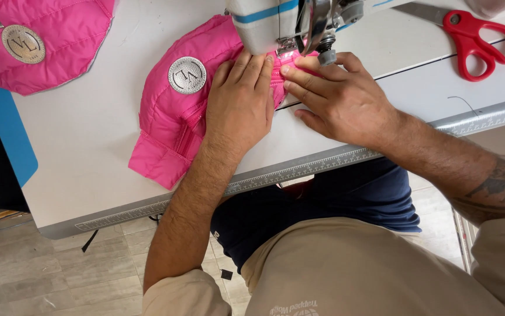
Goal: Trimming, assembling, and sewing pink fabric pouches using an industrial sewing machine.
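Both your hands are pressed flat on the pink jacket, nothing pinched or gripped: left hand palm down with fingers together, right hand angled in with the fingertips just touching the left ones, right at the foot of the sewing machine.

Biggest thing first: the white table has a ruler strip along its front edge, and the jacket lies on it, trailing off to your left with its far end under the machine head. If I were you I'd keep that trailing bulk flat so it doesn't drag the seam sideways.

Second pink jacket sits up in the far left corner, well apart, same round silver badge as the badge just beside your left hand.

Red scissors are off to the right, near enough to grab.

Smallest bit: the presser foot. Your fingertips are very near it, so feed with flat even pressure and keep them just beside the foot rather than under it. Can't actually see the needle from here.
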